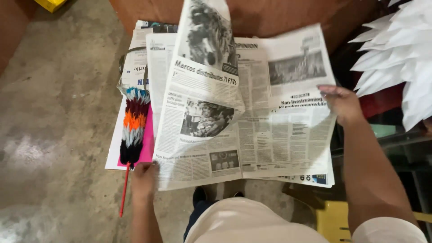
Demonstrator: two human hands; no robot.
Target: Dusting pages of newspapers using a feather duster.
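Left hand: the left hand [144, 177] sits at the near left corner of the open newspaper [252, 130], fingers curled onto the edge of the sheet and pinching it; the thumb side is hidden under the paper.
Right hand: the right hand [343, 104] lies on the far right edge of the same sheet, fingers bent over the margin and closed lightly on the paper, the forearm stretching back towards the person's body.
Newspaper: spread wide across the middle of the view, black-and-white print and photographs facing up. One page stands up from the centre fold and curls over towards the left half.
Stack below: more newspaper sheets [310, 180] lie under the open one, their edges showing at the near right and at the far left.
Pink card: a pink sheet [147, 144] rests on a white board [113, 155], both poking out from under the left side of the newspaper.
Duster: a striped duster [134, 128] in blue, dark, orange and white bands lies on the pink sheet, just beside the left hand; its thin red handle [123, 191] runs out onto the floor.
Floor: bare grey concrete [54, 112] to the left.
Right side: white cut-paper feathers [396, 49] fan out at the upper right, well apart from the hands; a yellow stool [330, 220] shows near the person's knee.
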